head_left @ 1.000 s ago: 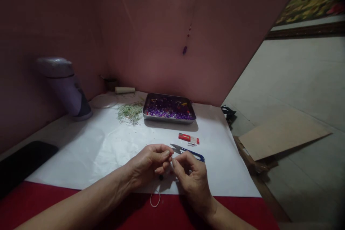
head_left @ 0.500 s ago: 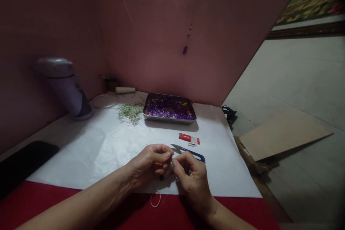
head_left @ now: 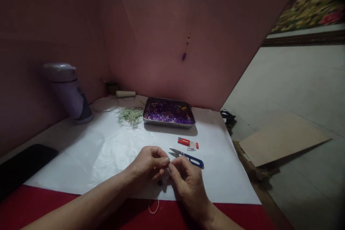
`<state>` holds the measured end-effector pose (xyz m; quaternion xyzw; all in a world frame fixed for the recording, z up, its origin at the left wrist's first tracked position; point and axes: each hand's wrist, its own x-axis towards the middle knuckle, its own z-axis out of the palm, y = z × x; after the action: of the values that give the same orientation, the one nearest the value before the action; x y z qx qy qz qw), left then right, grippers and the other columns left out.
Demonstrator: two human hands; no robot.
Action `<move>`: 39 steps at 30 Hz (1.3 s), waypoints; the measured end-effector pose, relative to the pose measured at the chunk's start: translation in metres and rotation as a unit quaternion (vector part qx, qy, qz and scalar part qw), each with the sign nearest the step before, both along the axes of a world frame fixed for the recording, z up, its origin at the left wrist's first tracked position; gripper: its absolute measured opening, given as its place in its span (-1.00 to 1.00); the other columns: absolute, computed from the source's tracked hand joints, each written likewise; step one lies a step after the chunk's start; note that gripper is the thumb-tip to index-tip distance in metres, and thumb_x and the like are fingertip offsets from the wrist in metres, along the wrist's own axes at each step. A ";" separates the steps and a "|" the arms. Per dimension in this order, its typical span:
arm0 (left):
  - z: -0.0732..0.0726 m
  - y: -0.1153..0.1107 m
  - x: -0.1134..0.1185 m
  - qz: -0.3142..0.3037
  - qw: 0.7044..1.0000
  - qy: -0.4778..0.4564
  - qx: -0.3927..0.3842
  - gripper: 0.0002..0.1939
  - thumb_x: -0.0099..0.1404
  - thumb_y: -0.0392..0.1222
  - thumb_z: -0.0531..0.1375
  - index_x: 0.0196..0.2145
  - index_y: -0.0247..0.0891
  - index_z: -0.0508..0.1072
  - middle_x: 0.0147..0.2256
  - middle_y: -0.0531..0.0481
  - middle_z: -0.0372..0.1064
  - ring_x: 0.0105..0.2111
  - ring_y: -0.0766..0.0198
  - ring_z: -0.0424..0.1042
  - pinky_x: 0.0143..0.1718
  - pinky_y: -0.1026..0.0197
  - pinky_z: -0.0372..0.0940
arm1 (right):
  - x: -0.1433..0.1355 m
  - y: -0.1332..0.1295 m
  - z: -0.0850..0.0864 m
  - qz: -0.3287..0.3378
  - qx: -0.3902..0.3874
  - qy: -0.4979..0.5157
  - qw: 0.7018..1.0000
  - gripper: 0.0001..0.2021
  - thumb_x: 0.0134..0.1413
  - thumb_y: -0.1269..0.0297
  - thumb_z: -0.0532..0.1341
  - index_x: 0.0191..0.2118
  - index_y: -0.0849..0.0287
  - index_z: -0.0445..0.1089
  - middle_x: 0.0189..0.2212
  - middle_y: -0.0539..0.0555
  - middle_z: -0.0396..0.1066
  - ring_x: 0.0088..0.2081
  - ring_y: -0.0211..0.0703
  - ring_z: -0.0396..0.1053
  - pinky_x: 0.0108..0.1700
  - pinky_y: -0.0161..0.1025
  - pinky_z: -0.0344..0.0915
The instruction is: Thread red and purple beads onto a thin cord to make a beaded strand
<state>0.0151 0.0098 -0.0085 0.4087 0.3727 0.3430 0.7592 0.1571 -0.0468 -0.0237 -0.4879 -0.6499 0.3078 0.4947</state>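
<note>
Since the earlier frame the view is tilted slightly down; the hands are barely shifted, fingertips drawn closer. Left hand (head_left: 147, 163) and right hand (head_left: 188, 183) are met tip to tip, fingers pressed together, pinching a thin cord (head_left: 154, 206) whose loop is trailed onto the red cloth (head_left: 40, 208); a dark bead (head_left: 160, 183) is hung just below. Snips (head_left: 186, 156) lie just beyond on the white sheet (head_left: 102, 151), bead tray (head_left: 168, 113) further back on the bench.

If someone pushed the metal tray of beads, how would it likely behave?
The shallow rectangular metal tray of purple beads probably slides easily on the smooth white paper sheet. Its low walls suggest the loose beads could roll about or spill if jolted.
</note>
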 end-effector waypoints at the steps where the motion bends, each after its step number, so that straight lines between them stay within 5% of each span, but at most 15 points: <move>1: -0.001 0.001 0.000 -0.001 1.000 0.005 0.009 -0.73 -0.08 -0.17 0.36 -0.60 -0.34 0.34 -0.78 0.07 0.27 -0.82 0.49 0.10 -0.77 0.40 -0.12 | 0.000 0.000 0.000 0.001 -0.001 0.000 1.000 -0.87 0.17 0.35 0.12 -0.40 0.20 0.33 -0.54 0.01 0.43 -0.53 -0.26 0.35 -0.45 -0.36 0.25; 12: -0.004 0.001 0.003 -0.014 0.992 0.035 0.123 -0.64 0.07 0.05 0.26 -0.56 -0.26 0.22 -0.77 0.18 0.14 -0.78 0.45 0.07 -0.73 0.37 -0.04 | -0.002 0.001 0.001 0.007 -0.005 0.013 1.000 -0.84 0.16 0.31 0.11 -0.44 0.19 0.28 -0.57 -0.02 0.34 -0.55 -0.27 0.27 -0.49 -0.36 0.21; 19: 0.007 -0.003 -0.001 0.010 0.938 0.159 0.309 -0.74 0.19 -0.10 0.15 -0.54 -0.27 0.23 -0.58 0.15 0.08 -0.56 0.40 0.04 -0.55 0.35 0.00 | 0.000 0.005 -0.005 0.000 -0.025 0.027 0.999 -0.85 0.17 0.29 0.10 -0.41 0.18 0.27 -0.59 -0.06 0.24 -0.56 -0.29 0.21 -0.53 -0.38 0.16; 26: 0.011 -0.005 0.002 0.024 0.958 0.126 0.257 -0.76 0.17 -0.10 0.15 -0.53 -0.26 0.22 -0.59 0.17 0.06 -0.57 0.39 0.02 -0.55 0.34 -0.01 | 0.000 0.006 -0.005 0.001 -0.030 0.036 0.999 -0.84 0.17 0.26 0.10 -0.40 0.18 0.27 -0.59 -0.07 0.25 -0.55 -0.29 0.22 -0.50 -0.37 0.17; 33: 0.018 -0.007 0.001 0.069 0.943 0.139 0.294 -0.83 0.16 -0.19 0.16 -0.53 -0.28 0.28 -0.55 0.12 0.13 -0.51 0.36 0.10 -0.49 0.33 0.05 | -0.001 0.007 -0.001 0.008 -0.021 0.069 0.997 -0.80 0.09 0.21 0.19 -0.21 0.20 0.30 -0.58 -0.07 0.27 -0.57 -0.28 0.24 -0.52 -0.36 0.21; 39: 0.016 -0.006 0.000 0.075 0.933 0.130 0.327 -0.84 0.16 -0.19 0.16 -0.52 -0.28 0.31 -0.53 0.10 0.18 -0.48 0.34 0.14 -0.44 0.31 0.08 | 0.001 0.009 0.010 0.003 0.059 -0.004 0.998 -0.83 0.12 0.30 0.15 -0.45 0.19 0.38 -0.48 0.03 0.33 -0.49 -0.26 0.27 -0.45 -0.33 0.25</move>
<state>0.0153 0.0037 0.0073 0.6462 0.3652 0.4460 0.5002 0.1578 -0.0374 -0.0135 -0.4574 -0.6704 0.2682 0.5191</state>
